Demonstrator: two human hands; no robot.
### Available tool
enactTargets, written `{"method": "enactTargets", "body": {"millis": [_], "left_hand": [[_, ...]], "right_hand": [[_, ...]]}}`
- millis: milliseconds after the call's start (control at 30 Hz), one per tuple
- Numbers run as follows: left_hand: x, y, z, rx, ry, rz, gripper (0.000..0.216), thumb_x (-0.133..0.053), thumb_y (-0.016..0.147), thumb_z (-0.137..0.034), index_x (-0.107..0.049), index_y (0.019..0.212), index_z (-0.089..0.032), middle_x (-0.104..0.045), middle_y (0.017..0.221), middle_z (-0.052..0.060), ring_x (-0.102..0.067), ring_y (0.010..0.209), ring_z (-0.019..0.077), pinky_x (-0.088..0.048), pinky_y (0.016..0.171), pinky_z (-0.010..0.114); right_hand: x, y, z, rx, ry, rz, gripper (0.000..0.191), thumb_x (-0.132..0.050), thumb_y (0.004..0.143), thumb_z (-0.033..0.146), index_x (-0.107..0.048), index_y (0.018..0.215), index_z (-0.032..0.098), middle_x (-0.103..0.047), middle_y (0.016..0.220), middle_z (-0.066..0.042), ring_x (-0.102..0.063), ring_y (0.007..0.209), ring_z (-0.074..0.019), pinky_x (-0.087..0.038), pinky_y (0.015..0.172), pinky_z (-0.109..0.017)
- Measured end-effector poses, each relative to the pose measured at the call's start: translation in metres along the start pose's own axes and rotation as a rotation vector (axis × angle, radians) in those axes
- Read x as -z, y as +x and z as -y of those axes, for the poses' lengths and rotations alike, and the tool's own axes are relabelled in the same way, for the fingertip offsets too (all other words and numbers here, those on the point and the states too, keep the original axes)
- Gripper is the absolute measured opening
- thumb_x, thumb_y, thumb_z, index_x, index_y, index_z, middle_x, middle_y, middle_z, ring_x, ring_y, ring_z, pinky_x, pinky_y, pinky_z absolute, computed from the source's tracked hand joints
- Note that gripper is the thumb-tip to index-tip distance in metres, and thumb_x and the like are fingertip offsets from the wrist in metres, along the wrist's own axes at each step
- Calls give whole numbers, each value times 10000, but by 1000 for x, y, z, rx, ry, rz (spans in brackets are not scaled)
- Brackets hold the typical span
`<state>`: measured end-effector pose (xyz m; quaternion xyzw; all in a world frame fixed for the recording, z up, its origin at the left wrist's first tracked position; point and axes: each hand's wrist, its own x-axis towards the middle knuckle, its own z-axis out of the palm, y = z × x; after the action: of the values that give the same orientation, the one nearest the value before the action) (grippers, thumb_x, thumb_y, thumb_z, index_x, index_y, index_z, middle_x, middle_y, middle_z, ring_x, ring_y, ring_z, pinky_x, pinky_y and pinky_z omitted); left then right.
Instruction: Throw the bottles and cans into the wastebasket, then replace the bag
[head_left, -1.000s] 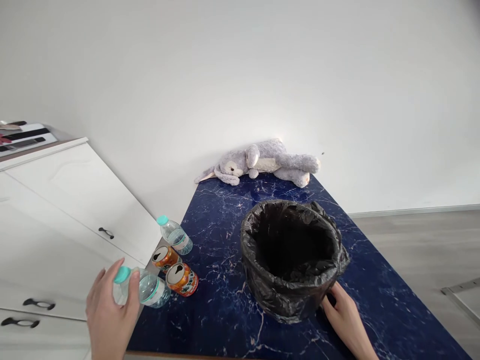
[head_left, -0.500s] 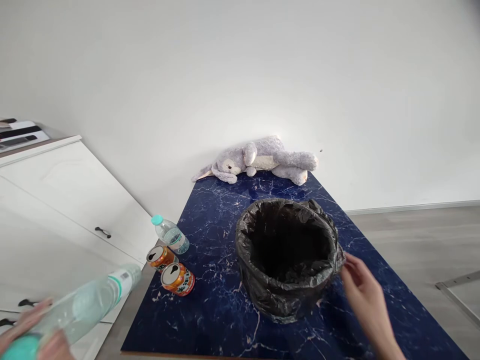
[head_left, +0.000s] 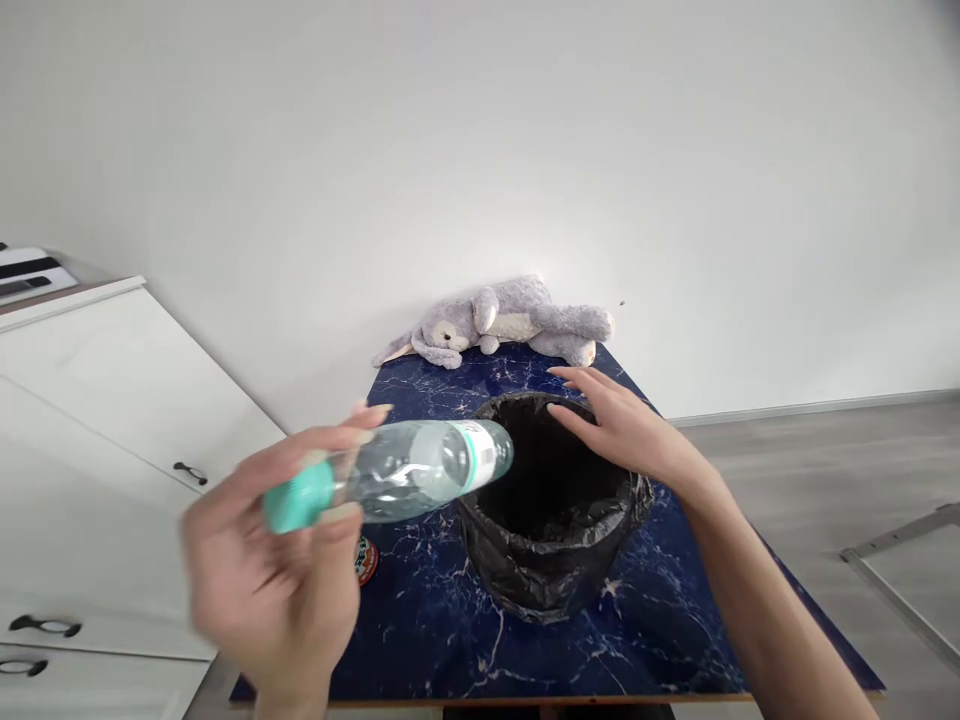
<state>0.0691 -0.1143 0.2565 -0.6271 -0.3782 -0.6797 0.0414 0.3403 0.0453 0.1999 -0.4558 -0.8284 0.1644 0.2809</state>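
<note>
My left hand (head_left: 281, 575) is closed round the neck end of a clear plastic bottle (head_left: 416, 468) with a teal cap. The bottle lies nearly level in the air, its bottom pointing at the rim of a bin lined with a black bag (head_left: 551, 525). My right hand (head_left: 622, 425) hovers over the far right rim of the bin, fingers stretched out and apart, holding nothing. The left hand is smeared by motion. An orange can (head_left: 365, 560) peeks out behind that hand on the blue marbled table (head_left: 660, 640).
A grey plush rabbit (head_left: 499, 325) lies at the table's far edge against the white wall. A white cabinet (head_left: 97, 470) with dark handles stands to the left. Grey floor runs along the right side.
My left hand has lifted the bottle from low on the left up to the bin's rim. My right hand has left the bin's side and risen over its far rim.
</note>
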Motion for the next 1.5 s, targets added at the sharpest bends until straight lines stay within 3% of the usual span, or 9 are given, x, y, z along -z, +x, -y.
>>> {"method": "enactTargets", "body": {"millis": [100, 300, 500, 633, 767, 900, 1167, 1367, 1500], "left_hand": [[-17, 8, -2, 42, -139, 246, 310, -691, 1033, -139, -669, 1306, -285, -761, 1221, 19, -758, 1213, 239, -592, 1187, 548], [-29, 9, 13, 312, -43, 663, 207, -678, 1067, -282, -687, 1254, -372, -742, 1334, 2, -653, 1408, 243, -555, 1217, 435], [-33, 12, 34, 484, 148, 938, 200, -599, 1088, -483, -663, 1257, -398, -665, 1517, -9, -542, 1526, 286, -522, 1233, 523], [-32, 10, 40, 428, 256, 1034, 208, -553, 1100, -471, -698, 1193, -354, -680, 1489, 10, -473, 1581, 321, -432, 1294, 600], [-25, 4, 42, 339, 235, 970, 167, -587, 1089, -410, -706, 1187, -347, -734, 1379, 33, -561, 1508, 288, -492, 1255, 526], [-11, -1, 49, 308, 278, 693, 146, -608, 1078, -386, -705, 1158, -313, -751, 1335, 70, -624, 1430, 292, -572, 1134, 457], [53, 10, 109, 234, 878, 244, 298, -592, 1040, -479, -666, 1218, -252, -694, 1373, 122, -606, 1370, 360, -454, 1206, 560], [98, 8, 172, 395, 1139, 328, 544, -468, 1050, -535, -618, 1424, -169, -532, 1532, 244, -439, 1524, 448, -360, 1257, 642], [110, 5, 188, 542, 1184, 449, 644, -411, 1041, -524, -590, 1495, -103, -663, 1384, 268, -593, 1359, 483, -444, 1162, 643]], "right_hand": [[-10, 6, 2, -26, -89, 139, 578, -427, 1110, 521, -460, 1632, 274, -565, 1638, -92, -599, 1445, -371, -511, 1170, -563], [-17, 4, 11, -78, -133, 160, 550, -403, 1131, 443, -446, 1645, 250, -596, 1612, -112, -605, 1435, -403, -494, 1160, -619], [-18, 6, 14, -110, -141, 157, 527, -470, 1112, 430, -471, 1616, 278, -621, 1591, -88, -644, 1391, -390, -505, 1147, -606], [-19, 6, 12, -101, -119, 149, 528, -483, 1100, 429, -477, 1604, 275, -631, 1581, -89, -629, 1415, -367, -505, 1158, -563], [-19, 5, 9, -88, -95, 152, 544, -484, 1091, 452, -474, 1606, 277, -633, 1576, -94, -622, 1418, -382, -509, 1148, -579], [-17, 5, 8, -96, -82, 167, 568, -479, 1088, 479, -456, 1622, 284, -624, 1585, -88, -616, 1422, -393, -544, 1105, -570], [-16, 3, 12, -120, -66, 167, 585, -479, 1082, 507, -457, 1631, 306, -585, 1626, -77, -623, 1410, -411, -586, 1035, -570], [-15, 4, 12, -117, -88, 172, 561, -473, 1085, 486, -471, 1614, 301, -608, 1603, -69, -630, 1399, -409, -571, 1055, -573], [-17, 3, 10, -102, -85, 158, 557, -484, 1082, 491, -476, 1608, 309, -614, 1598, -64, -634, 1397, -404, -568, 1059, -565]]}}
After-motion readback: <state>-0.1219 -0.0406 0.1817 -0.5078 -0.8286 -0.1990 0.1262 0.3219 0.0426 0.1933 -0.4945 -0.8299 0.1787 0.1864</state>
